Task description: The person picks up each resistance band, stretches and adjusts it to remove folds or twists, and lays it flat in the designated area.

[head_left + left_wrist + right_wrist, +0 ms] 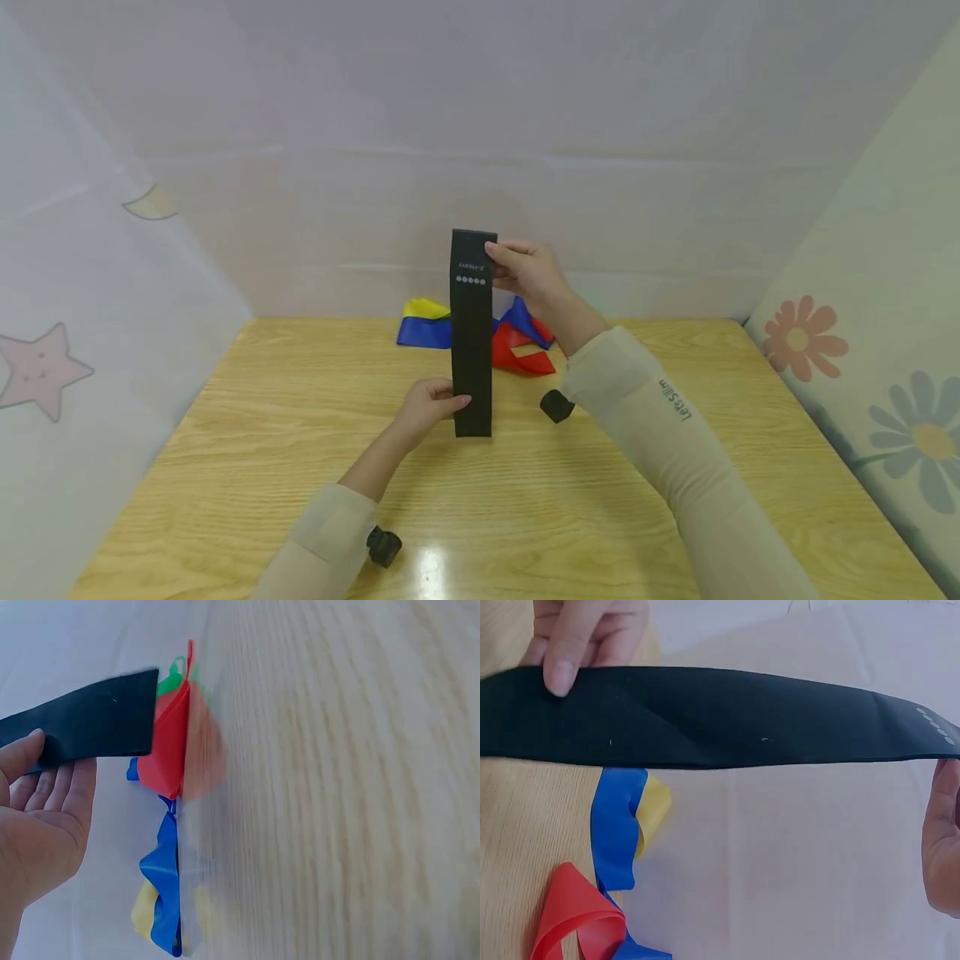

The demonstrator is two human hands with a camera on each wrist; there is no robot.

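We hold the black band (472,333) upright above the middle of the table (675,517), stretched flat between our two hands, its printed end with a row of pale dots at the top. Our right hand (528,275) pinches that top end, thumb on the near face and fingers curled behind, while our left hand (429,408) grips the lower end from the side, thumb across the front edge. Both sets of fingers are closed on the band, though the left wrist view shows only the thumb and part of the palm, so we cannot tell how deep that grip goes. As we judge it, the main risk is a slip: the band looks smooth and each hand holds only a narrow margin, so more pull could draw an end out of the pinch and snap it toward the other hand. The lower edge hangs near the table, and if it drags there the band may twist or fold. Just behind it lie the other bands, red (517,350), blue (426,332) and yellow (426,307), loosely tangled at the far edge; a released end could fall among them and muddle the pile. The pale curtain (480,125) behind stands well apart.
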